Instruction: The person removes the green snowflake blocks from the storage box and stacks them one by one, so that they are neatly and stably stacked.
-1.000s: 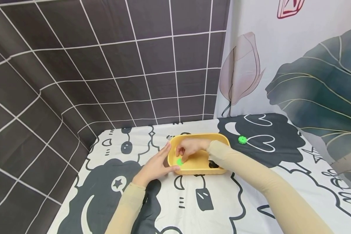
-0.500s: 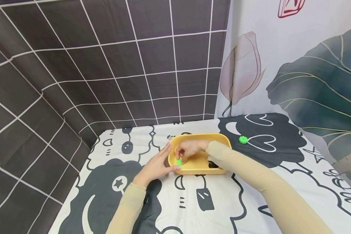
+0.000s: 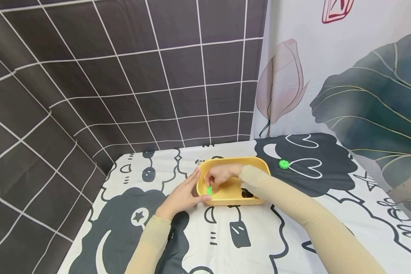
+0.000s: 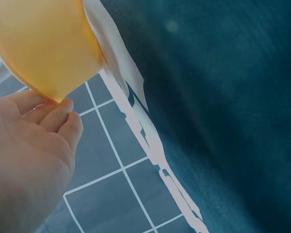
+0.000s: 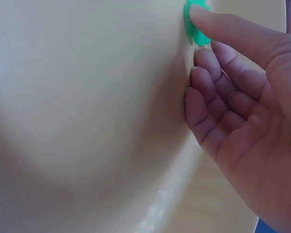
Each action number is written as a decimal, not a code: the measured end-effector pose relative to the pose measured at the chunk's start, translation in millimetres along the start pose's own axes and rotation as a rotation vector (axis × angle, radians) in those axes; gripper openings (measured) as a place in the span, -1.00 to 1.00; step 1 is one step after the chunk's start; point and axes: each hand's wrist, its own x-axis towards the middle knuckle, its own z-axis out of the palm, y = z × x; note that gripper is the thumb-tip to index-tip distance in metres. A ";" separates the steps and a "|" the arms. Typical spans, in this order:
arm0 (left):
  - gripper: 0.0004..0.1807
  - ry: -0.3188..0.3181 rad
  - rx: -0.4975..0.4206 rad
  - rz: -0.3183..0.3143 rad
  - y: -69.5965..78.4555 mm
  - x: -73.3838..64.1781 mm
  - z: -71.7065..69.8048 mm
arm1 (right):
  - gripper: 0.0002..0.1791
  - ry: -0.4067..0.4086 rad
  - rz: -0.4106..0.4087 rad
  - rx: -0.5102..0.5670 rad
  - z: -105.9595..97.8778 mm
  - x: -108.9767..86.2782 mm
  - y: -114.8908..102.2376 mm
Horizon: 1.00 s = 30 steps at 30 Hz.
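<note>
A yellow plastic basin (image 3: 234, 196) lies on the patterned cloth. My left hand (image 3: 182, 194) holds its left end, with the thumb at the front rim and the fingers along the outer side. In the left wrist view the bent fingertips meet the edge of the basin (image 4: 53, 43). My right hand (image 3: 220, 175) reaches down inside the basin and pinches a small green notched disc (image 3: 209, 190) near the left end. The right wrist view shows this green disc (image 5: 198, 24) between thumb and index finger, standing on edge beside the basin wall. The other fingers are curled below it.
Another green notched disc (image 3: 284, 164) lies on the cloth to the right of the basin. A black device (image 3: 247, 193) shows under the right cuff. A dark gridded curtain (image 3: 178, 76) hangs behind, and a floral curtain (image 3: 294, 83) hangs at the right.
The green disc in my right hand has turned from lying flatter to standing more upright between the fingertips. My left hand stays at the basin's left end.
</note>
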 end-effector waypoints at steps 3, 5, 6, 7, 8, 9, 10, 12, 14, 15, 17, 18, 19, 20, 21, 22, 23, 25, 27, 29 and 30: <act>0.20 0.002 0.003 -0.003 -0.1 0.3 -0.9 | -0.80 0.008 -0.009 -0.012 -0.7 1.1 0.1; 0.19 0.006 0.006 -0.003 0.0 0.5 -1.3 | -0.80 0.012 -0.016 -0.024 -0.9 2.2 0.1; 0.19 0.006 0.007 -0.004 0.0 0.4 -1.4 | -0.79 0.012 -0.017 -0.027 -0.9 2.6 -0.2; 0.19 0.006 0.006 -0.004 0.0 0.3 -1.4 | -0.79 0.012 -0.017 -0.029 -0.9 2.8 -0.6; 0.18 0.005 0.005 -0.005 0.0 0.1 -1.4 | -0.79 0.010 -0.013 -0.029 -0.9 2.9 -1.2; 0.18 0.003 0.005 -0.005 -0.1 -0.2 -1.2 | -0.79 0.010 -0.010 -0.026 -0.8 3.1 -1.7; 0.18 0.003 0.004 -0.005 -0.2 -0.5 -0.9 | -0.79 0.009 -0.007 -0.024 -0.7 3.3 -2.1; 0.18 -0.002 -0.001 -0.008 -0.5 -1.0 -0.2 | -0.79 0.011 0.001 -0.023 -0.7 3.2 -3.1; 0.18 0.000 -0.004 -0.006 -0.6 -1.2 0.8 | -0.79 0.013 0.008 -0.022 -0.8 3.2 -3.6; 0.19 -0.001 -0.005 -0.008 -0.6 -1.3 1.1 | -0.79 0.013 0.009 -0.023 -0.9 3.2 -3.7; 0.19 0.000 -0.006 -0.009 -0.5 -1.4 1.6 | -0.80 0.011 0.010 -0.014 -1.5 2.9 -3.5; 0.19 0.001 -0.005 -0.009 -0.4 -1.3 1.8 | -0.80 0.010 0.010 -0.005 -1.8 2.8 -3.2; 0.20 0.001 -0.005 -0.009 -0.3 -1.3 1.9 | -0.80 0.011 0.007 0.004 -2.3 2.8 -2.9; 0.20 0.002 -0.005 -0.009 -0.3 -1.2 2.0 | -0.81 0.012 0.004 0.016 -3.0 2.6 -2.6; 0.20 0.004 -0.004 -0.009 -0.3 -1.0 2.1 | -0.81 0.015 0.002 0.029 -3.7 2.4 -2.1; 0.20 0.007 -0.003 -0.008 -0.2 -0.9 2.1 | -0.81 0.019 0.001 0.042 -4.4 2.1 -1.8; 0.20 0.009 -0.003 -0.008 -0.3 -0.8 2.2 | -0.82 0.022 0.000 0.052 -5.2 1.8 -1.3; 0.20 0.008 -0.001 -0.007 -0.5 -0.4 2.4 | -0.83 0.027 -0.001 0.069 -6.5 0.9 -0.8; 0.20 0.009 0.000 -0.005 -0.6 -0.3 2.4 | -0.83 0.025 0.000 0.087 -7.2 0.0 -0.2; 0.20 0.009 -0.002 -0.003 -0.8 -0.2 2.4 | -0.84 0.021 -0.005 0.099 -8.2 -1.1 -0.3; 0.19 0.009 -0.002 -0.002 -0.8 0.0 2.3 | -0.84 0.019 -0.006 0.105 -8.7 -1.7 -0.6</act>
